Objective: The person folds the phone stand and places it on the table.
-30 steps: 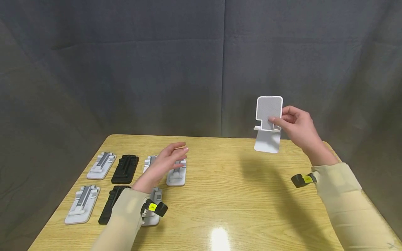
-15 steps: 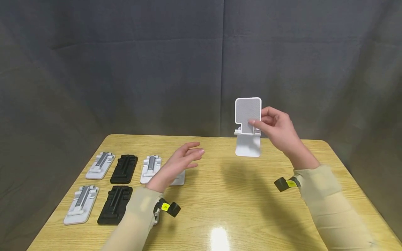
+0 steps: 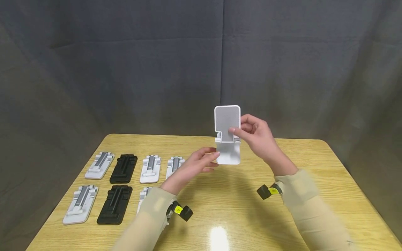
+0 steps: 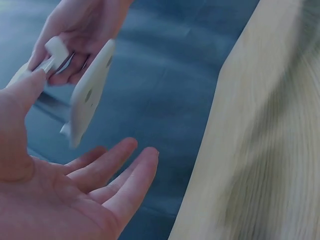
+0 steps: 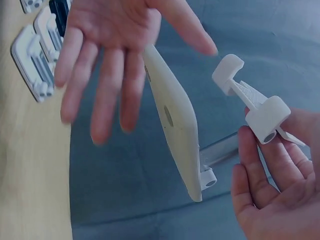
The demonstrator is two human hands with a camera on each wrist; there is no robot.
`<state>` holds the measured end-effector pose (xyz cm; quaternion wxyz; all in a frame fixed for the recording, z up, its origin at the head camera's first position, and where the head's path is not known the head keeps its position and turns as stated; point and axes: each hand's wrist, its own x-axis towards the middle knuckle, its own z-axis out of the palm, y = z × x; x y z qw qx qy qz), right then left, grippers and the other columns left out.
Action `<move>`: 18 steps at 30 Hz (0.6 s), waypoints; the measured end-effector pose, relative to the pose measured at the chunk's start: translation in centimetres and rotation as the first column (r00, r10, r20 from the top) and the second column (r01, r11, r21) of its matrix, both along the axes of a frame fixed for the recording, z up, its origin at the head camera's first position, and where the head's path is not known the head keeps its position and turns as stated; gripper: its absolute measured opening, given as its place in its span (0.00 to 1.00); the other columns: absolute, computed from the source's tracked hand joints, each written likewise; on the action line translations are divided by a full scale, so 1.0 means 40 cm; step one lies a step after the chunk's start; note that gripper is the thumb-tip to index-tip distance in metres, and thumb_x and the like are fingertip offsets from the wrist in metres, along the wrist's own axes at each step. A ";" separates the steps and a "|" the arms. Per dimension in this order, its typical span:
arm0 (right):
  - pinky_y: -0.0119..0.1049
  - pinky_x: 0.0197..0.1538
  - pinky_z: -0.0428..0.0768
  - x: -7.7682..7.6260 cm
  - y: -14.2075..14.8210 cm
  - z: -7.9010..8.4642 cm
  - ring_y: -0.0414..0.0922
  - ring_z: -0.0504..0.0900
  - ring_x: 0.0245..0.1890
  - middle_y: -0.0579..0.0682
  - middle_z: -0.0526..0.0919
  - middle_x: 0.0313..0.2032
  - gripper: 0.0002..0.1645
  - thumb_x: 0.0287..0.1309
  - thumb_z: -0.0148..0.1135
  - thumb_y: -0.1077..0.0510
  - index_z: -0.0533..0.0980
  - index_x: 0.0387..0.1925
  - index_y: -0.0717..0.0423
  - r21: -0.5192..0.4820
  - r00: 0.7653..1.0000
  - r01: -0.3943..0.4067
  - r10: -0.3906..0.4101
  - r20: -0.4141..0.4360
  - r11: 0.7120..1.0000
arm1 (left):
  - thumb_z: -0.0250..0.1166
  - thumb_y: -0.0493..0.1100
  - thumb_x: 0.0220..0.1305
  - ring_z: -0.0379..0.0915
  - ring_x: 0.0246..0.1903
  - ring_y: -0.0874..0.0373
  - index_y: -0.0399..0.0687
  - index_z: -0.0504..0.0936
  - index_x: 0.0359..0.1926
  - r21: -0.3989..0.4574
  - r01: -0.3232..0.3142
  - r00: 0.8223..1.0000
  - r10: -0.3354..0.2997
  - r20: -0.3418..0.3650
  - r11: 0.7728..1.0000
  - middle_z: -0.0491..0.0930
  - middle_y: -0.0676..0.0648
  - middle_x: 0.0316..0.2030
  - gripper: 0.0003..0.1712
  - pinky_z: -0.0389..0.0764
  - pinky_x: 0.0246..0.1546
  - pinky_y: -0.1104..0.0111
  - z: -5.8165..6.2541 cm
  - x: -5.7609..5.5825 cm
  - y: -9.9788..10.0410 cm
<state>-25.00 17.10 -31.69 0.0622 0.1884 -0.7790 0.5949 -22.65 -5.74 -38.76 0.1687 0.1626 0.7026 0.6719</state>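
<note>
An unfolded white phone stand [image 3: 225, 118] with a grey pad is held up above the table, its white base plate [image 5: 176, 117] hanging below the backrest. My right hand [image 3: 260, 141] pinches the backrest by its right edge, thumb on the grey pad and fingers behind. From the left, my left hand [image 3: 195, 165] has its fingers spread at the base plate's left edge. In the left wrist view the base plate [image 4: 91, 95] hovers over the left palm, with the fingers extended beneath it. A gap shows there between plate and fingertips.
Folded phone stands lie in two rows on the left of the wooden table [image 3: 282, 216]: white ones such as the front left stand [image 3: 81, 205], and black ones such as the front black stand [image 3: 114, 205]. The left forearm partly covers one white stand [image 3: 143, 195]. A dark curtain [image 3: 157, 69] hangs behind.
My right hand has carried the phone stand leftward and slightly down, toward the middle. My left hand has moved right, from over the folded stands to the base plate's edge.
</note>
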 end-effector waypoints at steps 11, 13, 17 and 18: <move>0.43 0.56 0.78 0.020 -0.052 -0.020 0.48 0.86 0.45 0.55 0.89 0.40 0.11 0.64 0.70 0.63 0.77 0.44 0.64 -0.066 0.998 -0.056 0.057 0.007 0.996 | 0.57 0.48 0.78 0.81 0.52 0.43 0.36 0.68 0.69 0.069 0.022 0.999 -0.025 0.031 0.997 0.79 0.38 0.56 0.28 0.78 0.58 0.49 -0.002 0.019 0.038; 0.44 0.56 0.78 0.022 -0.057 -0.023 0.48 0.86 0.45 0.54 0.89 0.40 0.11 0.64 0.70 0.63 0.78 0.44 0.63 -0.067 0.998 -0.062 0.062 0.010 0.996 | 0.57 0.47 0.78 0.82 0.49 0.44 0.34 0.68 0.68 0.090 0.018 0.999 -0.022 0.033 0.996 0.80 0.37 0.54 0.27 0.79 0.56 0.50 -0.005 0.021 0.040; 0.47 0.58 0.77 0.026 -0.065 -0.027 0.48 0.86 0.46 0.54 0.89 0.40 0.12 0.64 0.70 0.62 0.78 0.44 0.63 -0.069 0.997 -0.072 0.072 0.009 0.995 | 0.57 0.44 0.78 0.84 0.44 0.43 0.32 0.69 0.66 0.132 0.018 0.999 -0.022 0.031 0.991 0.83 0.35 0.49 0.24 0.81 0.54 0.47 -0.014 0.026 0.043; 0.47 0.58 0.77 0.027 -0.066 -0.028 0.48 0.86 0.46 0.54 0.89 0.40 0.12 0.64 0.70 0.62 0.78 0.44 0.63 -0.068 0.997 -0.071 0.072 0.007 0.995 | 0.57 0.43 0.78 0.84 0.44 0.42 0.32 0.70 0.65 0.145 0.020 0.999 -0.025 0.031 0.989 0.83 0.34 0.48 0.23 0.80 0.53 0.46 -0.016 0.027 0.044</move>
